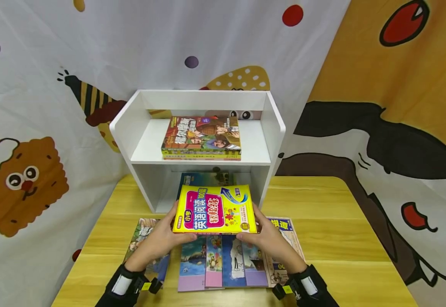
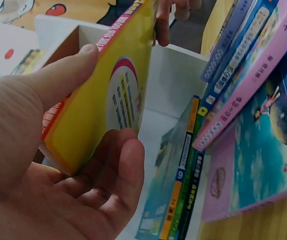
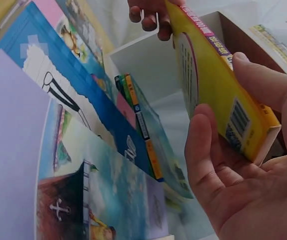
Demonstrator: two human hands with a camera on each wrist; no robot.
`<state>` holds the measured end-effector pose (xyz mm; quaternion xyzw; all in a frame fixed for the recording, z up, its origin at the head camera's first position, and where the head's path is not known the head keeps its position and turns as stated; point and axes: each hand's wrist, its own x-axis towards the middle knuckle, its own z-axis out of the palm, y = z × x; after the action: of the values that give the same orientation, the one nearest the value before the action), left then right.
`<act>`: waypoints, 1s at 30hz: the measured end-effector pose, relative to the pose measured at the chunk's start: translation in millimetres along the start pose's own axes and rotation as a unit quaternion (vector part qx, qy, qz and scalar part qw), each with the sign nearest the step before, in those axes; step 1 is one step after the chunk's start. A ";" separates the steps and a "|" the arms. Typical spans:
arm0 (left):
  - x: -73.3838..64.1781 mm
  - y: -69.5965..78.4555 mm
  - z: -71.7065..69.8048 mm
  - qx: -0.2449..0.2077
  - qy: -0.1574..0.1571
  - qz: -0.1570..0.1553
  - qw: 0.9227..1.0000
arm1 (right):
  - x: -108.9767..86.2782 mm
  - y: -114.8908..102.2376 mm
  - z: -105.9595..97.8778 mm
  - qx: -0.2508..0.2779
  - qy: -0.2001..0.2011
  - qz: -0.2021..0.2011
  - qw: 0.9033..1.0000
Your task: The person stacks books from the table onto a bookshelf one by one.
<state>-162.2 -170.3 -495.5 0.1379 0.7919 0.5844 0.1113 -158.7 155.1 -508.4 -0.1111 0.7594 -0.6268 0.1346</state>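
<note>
Yellow Chinese-titled English reading book (image 1: 215, 209), held level or nearly so, raised above the table and just in front of the lower compartment of the white two-tier bookshelf (image 1: 146, 147). It is supported at both ends. At the end toward the shelf's left side, the book is clasped by the left hand (image 1: 164, 235): the thumb is laid against the printed spine, and the fingers are curled beneath the back cover. At the opposite end, the same partly closed grip is formed by the right hand (image 1: 267, 236). Whether more than one volume is held cannot be told.

Handling (judged): a light to moderate weight is expected, with a fairly stiff block and flexible covers. The glossy surface may slide under a loose hold, and corners may be creased if pinched. The two short ends, with thumbs on the spine and fingers spread below, are considered the best places of hold.

Surroundings: flat-lying thin books (image 2: 181, 175) are contained in the shelf's lower compartment; cartoon-covered paperbacks (image 1: 201, 134) are stacked on its upper tier. In front of the shelf, overlapping picture books (image 1: 233, 262) are laid on the wood-grained table (image 1: 346, 238).
</note>
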 end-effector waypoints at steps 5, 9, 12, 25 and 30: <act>3.5 -11.2 -4.4 -0.001 0.014 -0.042 0.999 | 5.5 -8.4 4.9 -0.043 -0.007 0.006 0.999; 7.1 -19.8 -8.8 0.007 0.016 -0.054 0.998 | 10.4 -12.1 7.4 -0.061 -0.022 0.003 0.998; 8.8 -26.1 -10.7 0.032 0.024 -0.066 0.997 | 14.3 -9.6 8.4 -0.071 -0.039 0.005 0.997; 9.1 -40.4 -6.8 0.176 0.060 -0.122 0.975 | 32.4 25.5 14.8 -0.152 0.011 0.037 0.988; 11.2 -42.5 -4.1 0.233 0.082 -0.123 0.961 | 35.4 24.6 16.6 -0.204 0.037 0.050 0.977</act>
<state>-177.9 -182.0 -535.1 0.0133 0.9236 0.3743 0.0818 -186.3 132.5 -537.8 -0.0751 0.8801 -0.4551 0.1123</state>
